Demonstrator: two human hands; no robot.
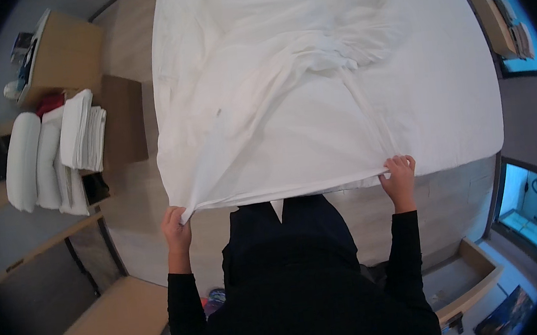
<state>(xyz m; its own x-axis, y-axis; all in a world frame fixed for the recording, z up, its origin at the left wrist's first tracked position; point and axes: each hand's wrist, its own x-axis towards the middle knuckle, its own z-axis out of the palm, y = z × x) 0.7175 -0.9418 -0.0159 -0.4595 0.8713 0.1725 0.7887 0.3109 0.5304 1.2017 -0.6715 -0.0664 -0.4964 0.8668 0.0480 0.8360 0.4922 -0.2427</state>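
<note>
A thin white bed cover lies rumpled over the bed, its near edge stretched straight between my two hands. My left hand grips the near left corner, fingers closed on the cloth. On the right, my right hand pinches the same edge farther along. Folds run from both hands toward a bunched, thicker part near the middle of the bed. Beneath it the white mattress shows on the right side. What lies under the bunched cloth is hidden.
At left, white rolls and folded white linens sit by brown cardboard boxes. A wooden board stands at lower left. An open drawer-like wooden box is at lower right. Blue-lit openings line the right wall.
</note>
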